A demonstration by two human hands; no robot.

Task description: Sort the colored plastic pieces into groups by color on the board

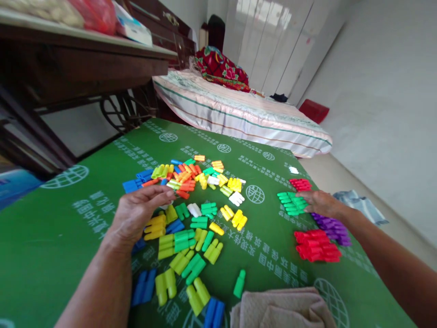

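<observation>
My left hand (141, 210) is over the left side of a loose pile of plastic building blocks, thumb and fingers pinched together. Its fingertips are beside orange blocks (187, 186); what is in the pinch, if anything, I cannot make out. At the right, my right hand (321, 203) has its fingers closed on the end of a green building block in a neat green group (290, 203). Purple blocks (331, 229) lie partly under that hand. Red blocks sit in a near group (316, 246) and a far group (300, 184), with a white block (293, 170) beyond.
Yellow (239, 220), blue (144, 287) and lime blocks (165, 286) are scattered on the green printed table (102, 182). A folded brown cloth (283, 310) lies at the near edge. Behind stand a bed (239, 114) and, at left, a wooden desk (85, 68).
</observation>
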